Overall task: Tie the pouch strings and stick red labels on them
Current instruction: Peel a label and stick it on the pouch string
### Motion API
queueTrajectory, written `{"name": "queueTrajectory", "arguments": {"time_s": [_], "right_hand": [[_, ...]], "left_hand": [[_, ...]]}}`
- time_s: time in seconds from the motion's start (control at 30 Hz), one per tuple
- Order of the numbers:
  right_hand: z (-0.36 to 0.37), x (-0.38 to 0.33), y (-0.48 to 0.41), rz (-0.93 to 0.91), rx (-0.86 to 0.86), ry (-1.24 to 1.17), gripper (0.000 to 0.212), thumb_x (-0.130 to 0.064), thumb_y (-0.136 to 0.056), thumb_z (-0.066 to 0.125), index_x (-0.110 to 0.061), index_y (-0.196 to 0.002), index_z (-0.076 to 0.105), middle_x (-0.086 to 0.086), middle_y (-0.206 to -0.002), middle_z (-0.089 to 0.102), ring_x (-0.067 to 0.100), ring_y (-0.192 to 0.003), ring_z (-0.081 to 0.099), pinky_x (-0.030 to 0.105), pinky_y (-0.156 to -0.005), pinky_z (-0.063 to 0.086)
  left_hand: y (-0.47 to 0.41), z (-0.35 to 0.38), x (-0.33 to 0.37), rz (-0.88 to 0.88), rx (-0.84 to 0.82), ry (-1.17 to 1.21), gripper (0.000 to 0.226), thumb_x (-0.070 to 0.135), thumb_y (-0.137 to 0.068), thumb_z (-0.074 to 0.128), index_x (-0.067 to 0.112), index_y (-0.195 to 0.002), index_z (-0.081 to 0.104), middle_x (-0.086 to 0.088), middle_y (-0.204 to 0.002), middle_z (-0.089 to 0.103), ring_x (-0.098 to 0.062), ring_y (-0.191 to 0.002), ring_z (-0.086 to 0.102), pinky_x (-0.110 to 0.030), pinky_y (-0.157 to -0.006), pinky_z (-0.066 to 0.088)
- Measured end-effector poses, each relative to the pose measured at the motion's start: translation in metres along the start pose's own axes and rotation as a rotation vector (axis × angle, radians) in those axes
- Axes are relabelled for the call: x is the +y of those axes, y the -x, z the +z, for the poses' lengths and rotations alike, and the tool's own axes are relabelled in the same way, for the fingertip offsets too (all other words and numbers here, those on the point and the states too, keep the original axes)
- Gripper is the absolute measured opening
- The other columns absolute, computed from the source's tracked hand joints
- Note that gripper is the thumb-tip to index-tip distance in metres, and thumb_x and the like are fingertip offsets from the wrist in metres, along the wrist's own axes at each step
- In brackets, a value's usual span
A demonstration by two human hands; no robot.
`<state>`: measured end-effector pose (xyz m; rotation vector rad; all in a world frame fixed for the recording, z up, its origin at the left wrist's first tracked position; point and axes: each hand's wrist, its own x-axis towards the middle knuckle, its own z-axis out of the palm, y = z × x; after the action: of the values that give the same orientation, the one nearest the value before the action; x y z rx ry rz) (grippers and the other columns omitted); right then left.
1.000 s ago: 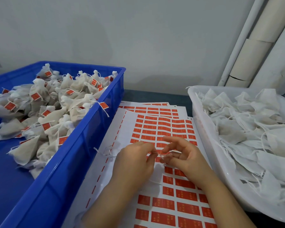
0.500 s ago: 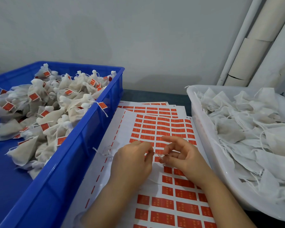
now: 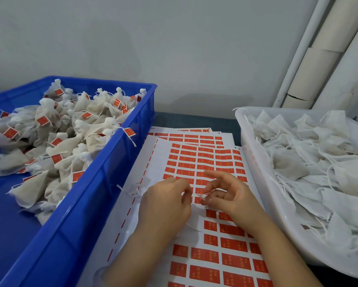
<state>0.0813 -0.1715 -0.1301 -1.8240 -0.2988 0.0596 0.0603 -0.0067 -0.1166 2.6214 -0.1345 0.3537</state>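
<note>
My left hand (image 3: 165, 204) lies over the sheet of red labels (image 3: 205, 162), fingers curled, and pinches a thin white pouch string (image 3: 199, 195) at its fingertips. My right hand (image 3: 229, 195) faces it and pinches the same string between thumb and middle finger, with the index finger raised. Much of the pouch is hidden under my left hand; only its gathered top and loose strings (image 3: 132, 190) stick out to the left. Another bit of string (image 3: 194, 227) trails below my left palm.
A blue crate (image 3: 103, 170) on the left holds several tied pouches with red labels (image 3: 56, 141). On the right, a white tub (image 3: 256, 168) is full of untied pouches (image 3: 310, 154). More label sheets (image 3: 186, 137) lie behind, and pipes (image 3: 310, 65) run up the wall.
Both hands stayed in place over the sheet. My right index finger lifted and the fingers spread. The red label seen between the fingertips earlier no longer shows.
</note>
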Motion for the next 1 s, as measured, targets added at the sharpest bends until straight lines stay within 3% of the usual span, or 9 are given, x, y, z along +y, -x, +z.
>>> {"name": "queueTrajectory", "arguments": {"time_s": [0.1,0.43,1.0], "right_hand": [[0.0002,-0.0001,-0.0005,0.003,0.007,-0.006,0.046,-0.005,-0.080,0.069,-0.037,-0.110,0.054,-0.015,-0.084,0.065,0.006,-0.082,0.068,0.013,-0.063,0.052],[0.0009,-0.0015,-0.0006,0.006,0.021,0.013,0.046,-0.007,-0.079,0.071,-0.039,-0.108,0.052,-0.007,-0.092,0.062,0.000,-0.083,0.067,0.009,-0.061,0.049],[0.0002,-0.0011,0.0009,0.017,0.037,0.025,0.046,-0.010,-0.078,0.072,-0.040,-0.107,0.054,-0.019,-0.086,0.062,-0.008,-0.087,0.063,0.007,-0.062,0.048]], "left_hand": [[0.0003,-0.0010,0.0003,-0.010,-0.009,0.000,0.025,0.042,-0.087,0.056,0.034,-0.110,0.062,0.018,-0.117,0.063,-0.005,-0.097,0.061,-0.016,-0.087,0.043],[0.0010,-0.0010,-0.0013,-0.034,-0.042,0.009,0.026,0.043,-0.087,0.056,0.033,-0.110,0.061,0.018,-0.119,0.062,-0.007,-0.099,0.062,-0.019,-0.090,0.045],[-0.0001,0.0002,-0.0045,-0.052,-0.040,0.025,0.026,0.043,-0.087,0.056,0.032,-0.109,0.061,0.017,-0.118,0.062,-0.007,-0.098,0.063,-0.017,-0.087,0.045]]}}
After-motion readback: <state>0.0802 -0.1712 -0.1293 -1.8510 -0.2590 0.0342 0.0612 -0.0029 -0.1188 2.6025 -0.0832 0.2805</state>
